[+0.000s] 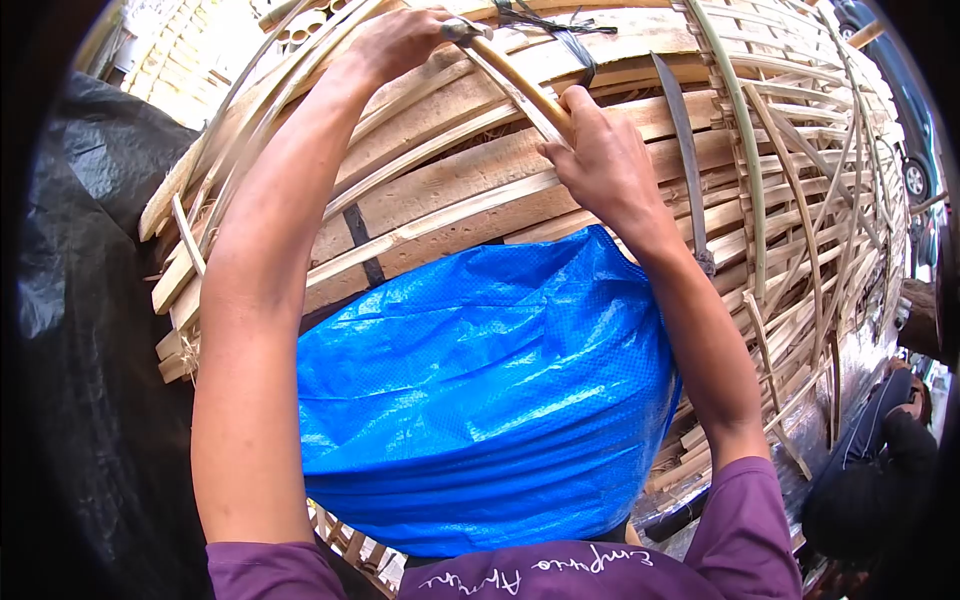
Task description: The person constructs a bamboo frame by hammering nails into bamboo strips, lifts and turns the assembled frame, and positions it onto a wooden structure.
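My right hand (608, 160) is wrapped around the wooden handle of a hammer (520, 80), its metal head up and to the left. A thin pale strip (540, 118) runs beside the handle down to my right hand; whether the fingers also grip it, I cannot tell. At the top, my left hand (400, 45) is closed, its fingertips next to the hammer head. What those fingers hold, if anything, is hidden. Under both hands lie long split wooden slats (440, 200). Right of my right hand rests a long curved blade (684, 150).
A blue tarp (480, 390) covers the area in front of my body. Black sheeting (100, 300) hangs at the left. Woven bamboo strips (810, 200) spread to the right, held by a long green pole (745, 150). Another person (880, 460) is low at the right edge.
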Demonstrator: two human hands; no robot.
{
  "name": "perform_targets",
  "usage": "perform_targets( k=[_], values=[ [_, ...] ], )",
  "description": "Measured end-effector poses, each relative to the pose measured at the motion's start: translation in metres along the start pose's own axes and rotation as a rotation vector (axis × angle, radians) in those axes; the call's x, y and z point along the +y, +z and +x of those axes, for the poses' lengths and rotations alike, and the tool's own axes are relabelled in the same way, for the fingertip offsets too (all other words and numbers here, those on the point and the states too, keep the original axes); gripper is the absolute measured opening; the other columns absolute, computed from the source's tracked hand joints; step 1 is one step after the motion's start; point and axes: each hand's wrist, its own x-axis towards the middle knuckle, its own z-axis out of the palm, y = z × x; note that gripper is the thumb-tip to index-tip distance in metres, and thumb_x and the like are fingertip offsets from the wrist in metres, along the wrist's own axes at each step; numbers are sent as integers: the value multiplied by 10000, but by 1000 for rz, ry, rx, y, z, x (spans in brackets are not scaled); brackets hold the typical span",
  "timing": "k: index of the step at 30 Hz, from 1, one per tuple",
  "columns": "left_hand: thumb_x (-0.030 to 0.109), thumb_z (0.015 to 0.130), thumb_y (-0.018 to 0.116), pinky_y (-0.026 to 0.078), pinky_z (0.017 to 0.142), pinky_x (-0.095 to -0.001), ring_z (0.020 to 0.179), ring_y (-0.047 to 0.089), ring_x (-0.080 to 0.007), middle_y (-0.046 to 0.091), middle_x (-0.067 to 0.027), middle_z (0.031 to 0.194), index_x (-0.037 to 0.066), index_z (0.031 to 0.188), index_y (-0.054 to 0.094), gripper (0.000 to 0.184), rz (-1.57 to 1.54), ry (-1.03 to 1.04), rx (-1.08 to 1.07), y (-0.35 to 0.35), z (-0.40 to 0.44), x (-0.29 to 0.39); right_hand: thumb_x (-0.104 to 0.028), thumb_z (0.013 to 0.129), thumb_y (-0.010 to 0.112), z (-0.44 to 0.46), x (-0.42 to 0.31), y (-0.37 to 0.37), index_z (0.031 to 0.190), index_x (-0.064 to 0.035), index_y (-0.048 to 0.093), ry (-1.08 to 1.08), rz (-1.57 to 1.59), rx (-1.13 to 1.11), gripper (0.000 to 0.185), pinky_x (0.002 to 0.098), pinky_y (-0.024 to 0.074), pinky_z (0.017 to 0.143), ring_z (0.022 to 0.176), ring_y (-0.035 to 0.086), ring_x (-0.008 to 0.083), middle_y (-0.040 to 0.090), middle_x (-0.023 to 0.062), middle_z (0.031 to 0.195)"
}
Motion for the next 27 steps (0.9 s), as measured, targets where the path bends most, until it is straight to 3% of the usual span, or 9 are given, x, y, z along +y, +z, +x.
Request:
perform_targets(
  k=[5,7,10,14,17,19,20,23,27],
  values=[
    [84,967,538,534,967,-436,1133,635,-289,649,-93,1253,170,1210,661,286,3,-10,-69,3,3,4,-97,810,731,-3,-3,-1,943,28,509,-20,28,-3,288,526,503,666,748,653,471,638,280,724],
    [93,973,528,420,1104,-454,1316,498,-270,573,-88,1372,207,1316,596,368,-5,-68,34,16,-5,8,-104,811,738,-3,-2,2,941,32,510,-21,21,8,296,524,503,668,742,656,467,645,274,730],
    [171,1001,475,354,1155,-418,1368,432,-273,498,-86,1453,225,1363,554,375,132,-17,18,15,-8,4,-109,815,738,-1,-4,0,957,31,516,26,21,-33,299,522,504,677,753,659,462,645,279,734],
    [207,1009,463,361,1147,-414,1344,457,-271,541,-75,1410,202,1340,575,350,120,-50,2,14,-5,7,-116,817,742,-1,-6,-1,986,33,526,30,34,-24,313,521,501,681,763,661,457,648,277,738],
    [280,1003,536,394,1103,-405,1266,524,-291,630,-88,1289,106,1252,632,318,-286,-73,153,20,-7,16,-132,830,735,-2,-5,1,1013,34,535,19,33,-33,317,522,496,682,773,664,451,655,273,759],
    [306,1001,546,394,1100,-396,1261,528,-296,631,-107,1282,85,1241,633,338,-329,-99,110,16,-4,16,-147,855,717,-2,-6,0,987,28,544,10,66,14,280,517,494,671,738,657,446,655,249,750],
    [331,998,555,394,1098,-387,1255,532,-302,633,-127,1274,63,1230,635,363,-368,-131,69,14,-8,14,-174,893,691,1,-5,-2,961,21,548,-139,69,169,251,495,485,649,666,628,433,635,227,708],
    [331,1019,518,424,1054,-391,1216,559,-317,639,-164,1244,25,1224,628,384,-385,-203,146,11,-11,27,-251,975,610,7,-23,-24,961,20,533,128,290,-39,283,451,449,560,568,568,387,600,222,654],
    [267,1031,500,451,1015,-400,1156,599,-312,660,-173,1194,42,1213,637,321,-500,-302,150,6,-9,30,-243,1024,510,11,-23,-15,1027,25,498,30,239,-42,268,514,433,545,603,607,456,597,282,653]
  ],
)
